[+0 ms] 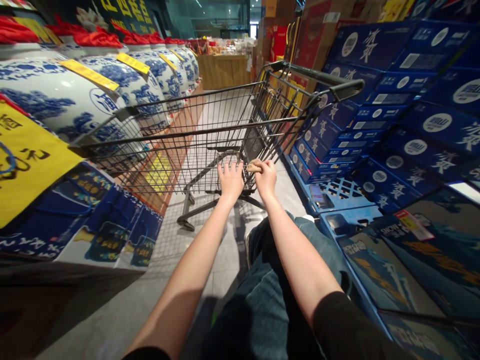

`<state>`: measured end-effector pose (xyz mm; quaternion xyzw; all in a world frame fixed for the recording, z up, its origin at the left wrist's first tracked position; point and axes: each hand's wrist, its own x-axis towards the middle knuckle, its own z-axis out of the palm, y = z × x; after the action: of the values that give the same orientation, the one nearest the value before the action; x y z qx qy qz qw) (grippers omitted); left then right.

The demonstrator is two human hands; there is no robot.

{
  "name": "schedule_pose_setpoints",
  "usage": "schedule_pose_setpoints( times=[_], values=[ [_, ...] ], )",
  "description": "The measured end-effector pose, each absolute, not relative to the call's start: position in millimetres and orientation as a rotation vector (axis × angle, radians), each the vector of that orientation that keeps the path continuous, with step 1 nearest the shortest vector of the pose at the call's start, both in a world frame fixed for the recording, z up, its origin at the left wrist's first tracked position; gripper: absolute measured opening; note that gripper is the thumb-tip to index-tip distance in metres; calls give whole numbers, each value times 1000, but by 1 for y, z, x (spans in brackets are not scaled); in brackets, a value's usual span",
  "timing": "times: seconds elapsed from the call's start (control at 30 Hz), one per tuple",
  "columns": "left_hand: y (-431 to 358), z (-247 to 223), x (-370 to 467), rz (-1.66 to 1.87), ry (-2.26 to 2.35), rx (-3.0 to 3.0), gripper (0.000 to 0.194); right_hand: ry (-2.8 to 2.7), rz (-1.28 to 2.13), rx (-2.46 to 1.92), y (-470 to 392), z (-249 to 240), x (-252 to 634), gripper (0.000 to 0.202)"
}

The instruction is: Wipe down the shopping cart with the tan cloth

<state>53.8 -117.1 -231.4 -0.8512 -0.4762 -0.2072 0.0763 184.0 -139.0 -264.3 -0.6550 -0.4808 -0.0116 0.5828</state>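
Note:
My right hand (265,179) is closed around a small tan, cloth-like piece (254,166), which sticks out to the left of the fingers. Its exact kind is too small to tell. My left hand (231,182) is open, palm down with fingers spread, at the side of a black wire shopping cart (176,133). Whether those fingertips touch the wires I cannot tell. The cart stands crosswise in front of me, with its handle (318,77) at the upper right and its wheeled base (187,220) below.
Large blue-and-white jars (93,95) with red covers line the left side on a ledge. Blue cartons (369,50) are stacked at right on blue plastic pallets (348,192). Gift boxes (105,235) stand at lower left under a yellow sign (33,160). Grey tiled floor (168,280) runs between.

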Motion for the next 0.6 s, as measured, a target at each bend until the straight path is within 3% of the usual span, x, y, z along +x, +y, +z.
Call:
schedule_pose_setpoints(
  times=[0.33,0.6],
  values=[
    [-115,-232,51,-569,-1425,-2529,56,-1307,258,-1677,-143,-319,161,26],
    [-112,-233,48,-584,-1414,-2551,59,-1121,148,-1646,-132,-298,171,31]
  ],
)
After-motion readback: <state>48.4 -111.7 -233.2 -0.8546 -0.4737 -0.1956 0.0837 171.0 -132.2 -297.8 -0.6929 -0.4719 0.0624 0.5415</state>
